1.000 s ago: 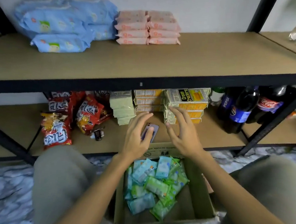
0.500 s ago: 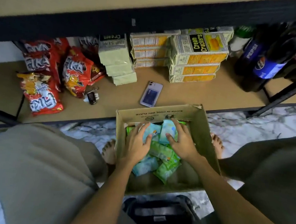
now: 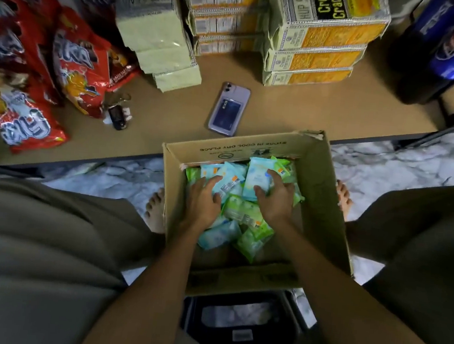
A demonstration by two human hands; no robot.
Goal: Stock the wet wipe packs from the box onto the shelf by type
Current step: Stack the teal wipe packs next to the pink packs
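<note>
An open cardboard box (image 3: 326,198) stands on the floor between my knees. It holds several small wet wipe packs, light blue and green, lying jumbled. My left hand (image 3: 203,201) lies on a light blue pack (image 3: 229,181) at the box's left side, fingers stretched forward over it. My right hand (image 3: 277,199) grips another light blue pack (image 3: 257,174), thumb on its near edge and fingers over its right side. Green packs (image 3: 242,213) lie between and under my wrists. The upper shelf with the stocked wipes is out of view.
The low shelf board (image 3: 295,109) in front of the box carries a phone (image 3: 229,108), a key fob (image 3: 117,115), red snack bags (image 3: 83,66), stacked cracker boxes (image 3: 315,50) and a Pepsi bottle (image 3: 443,45). A dark stool (image 3: 239,322) is under me on marble floor.
My view has tilted down from the upper shelf to the box. Both hands dropped from above the phone into the box and now lie on the packs.
</note>
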